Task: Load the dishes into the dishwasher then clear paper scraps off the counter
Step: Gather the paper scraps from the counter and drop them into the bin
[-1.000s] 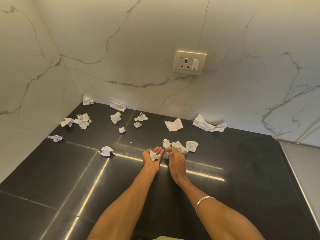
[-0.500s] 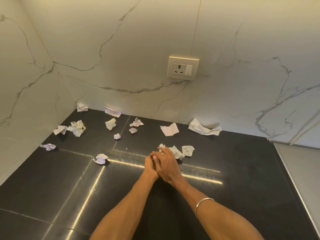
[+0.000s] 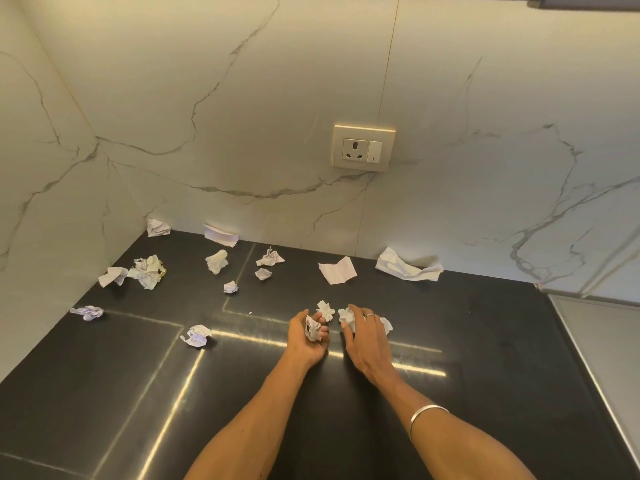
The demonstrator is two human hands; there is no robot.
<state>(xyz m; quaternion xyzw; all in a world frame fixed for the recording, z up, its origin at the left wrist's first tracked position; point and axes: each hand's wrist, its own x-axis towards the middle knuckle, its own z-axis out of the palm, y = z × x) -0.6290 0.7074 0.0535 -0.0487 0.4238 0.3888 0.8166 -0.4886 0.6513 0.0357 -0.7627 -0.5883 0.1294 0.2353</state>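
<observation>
On the flat scrap (image 3: 337, 270), handwriting, illegible.

Paper scraps (image 3: 214, 260) lie scattered on the counter (image 3: 485, 341), most toward its rear left corner. The socket (image 3: 363, 148) sits on the back wall (image 3: 242, 116) above the counter. The left hand (image 3: 308, 341) and right hand (image 3: 367, 341) are side by side at centre, scraps just behind them.

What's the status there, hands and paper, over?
Left hand cupping a crumpled scrap. Right hand reaching onto a scrap pile. Many scraps still strewn over the black counter. Nothing blocking.
</observation>
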